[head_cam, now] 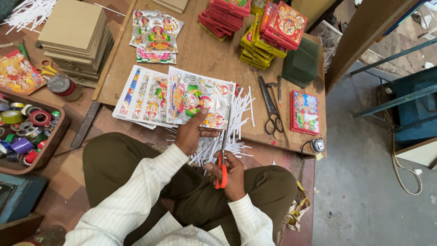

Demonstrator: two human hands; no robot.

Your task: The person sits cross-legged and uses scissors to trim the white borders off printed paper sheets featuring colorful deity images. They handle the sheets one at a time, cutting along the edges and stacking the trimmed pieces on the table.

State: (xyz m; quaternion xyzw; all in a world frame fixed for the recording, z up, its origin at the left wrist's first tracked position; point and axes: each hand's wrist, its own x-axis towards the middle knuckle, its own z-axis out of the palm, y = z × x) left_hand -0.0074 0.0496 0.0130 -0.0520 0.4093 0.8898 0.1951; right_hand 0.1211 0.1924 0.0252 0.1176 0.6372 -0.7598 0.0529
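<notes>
Low brown wooden counter [205, 50], wide and flat, piled with red and yellow boxes at 1 o'clock. Bright shiny picture sheet of thin paper [200, 99], near the counter's front edge at 6 o'clock, on top of a fanned stack. Light, bendy, a bit slippery, easy to tear; best held by the bottom edge. Long side running left to right, top toward 12 o'clock. Left hand [191, 134], fingers pinching that bottom edge. Right hand [232, 173], fingers curled tight in the loops of orange-handled scissors [223, 157], blades pointing to 12 o'clock at the sheet's right edge. Thin white paper strips [236, 123] underneath.
</notes>
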